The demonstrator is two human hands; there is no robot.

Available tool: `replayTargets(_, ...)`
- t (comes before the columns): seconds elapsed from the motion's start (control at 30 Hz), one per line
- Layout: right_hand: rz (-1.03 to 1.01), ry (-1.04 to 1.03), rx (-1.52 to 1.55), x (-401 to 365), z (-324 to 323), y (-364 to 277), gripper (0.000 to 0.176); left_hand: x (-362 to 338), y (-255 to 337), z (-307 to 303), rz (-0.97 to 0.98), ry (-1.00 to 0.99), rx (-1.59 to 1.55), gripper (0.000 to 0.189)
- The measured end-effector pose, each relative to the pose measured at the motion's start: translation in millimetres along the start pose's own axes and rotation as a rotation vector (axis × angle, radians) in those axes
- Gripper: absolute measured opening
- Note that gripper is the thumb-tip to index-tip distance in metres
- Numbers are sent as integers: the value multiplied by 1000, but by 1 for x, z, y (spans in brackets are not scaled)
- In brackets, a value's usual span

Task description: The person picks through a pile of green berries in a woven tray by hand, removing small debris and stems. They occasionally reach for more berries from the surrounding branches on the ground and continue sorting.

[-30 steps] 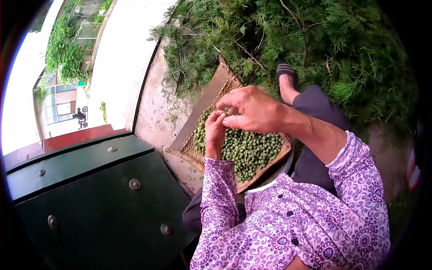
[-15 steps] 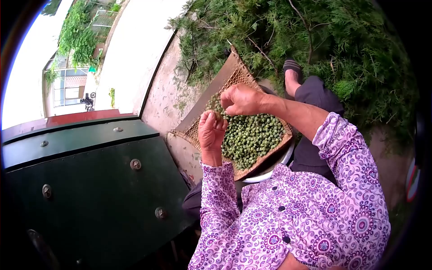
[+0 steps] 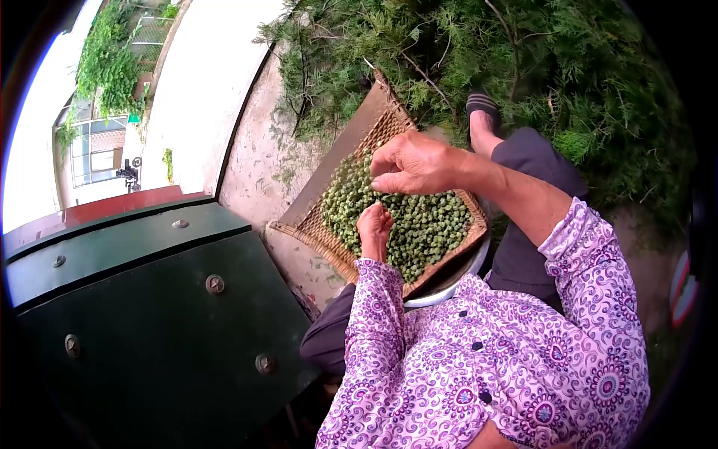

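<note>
Head view: the right hand hovers just above the green seeds, thumb and fingertips pinched together; what they grip, if anything, is too small to tell. The left hand rests on the seeds near the tray's near side, fingers curled into a loose fist, contents not visible. The seeds lie heaped in a woven tray, which sits tilted on a metal bowl at the person's lap. Cut green branches lie beyond the tray; a green metal panel stands to the left.
</note>
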State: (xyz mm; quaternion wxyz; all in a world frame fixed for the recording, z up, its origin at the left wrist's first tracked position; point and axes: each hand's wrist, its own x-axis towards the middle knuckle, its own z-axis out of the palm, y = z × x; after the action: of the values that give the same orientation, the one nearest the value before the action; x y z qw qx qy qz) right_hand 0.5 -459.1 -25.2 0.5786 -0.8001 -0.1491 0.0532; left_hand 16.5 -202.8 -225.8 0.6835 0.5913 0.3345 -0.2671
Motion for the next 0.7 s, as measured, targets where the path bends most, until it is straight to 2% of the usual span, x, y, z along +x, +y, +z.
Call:
replayTargets(0.13,2,-8,-3,2,-1,5,30,2,0,39,-93,295,39,24)
replayTargets(0.23,-34,27,-14,2,-2,7,27,21,-9,41,-136,233,3,23)
replayTargets(0.27,-35,48,-5,1,-2,7,27,33,-12,35,-198,172,-100,19)
replayTargets(0.37,-13,51,-13,-1,-8,3,27,25,-7,37,-254,204,-195,16)
replayTargets(0.53,-12,63,19,-5,-10,3,28,-3,-1,20,-149,47,-269,11)
replayTargets(0.67,-17,-15,-57,-5,-5,6,32,-47,17,15,-43,-216,-226,10)
replayTargets(0.7,-17,-32,-81,-4,0,9,34,-55,21,13,-12,-381,-245,13)
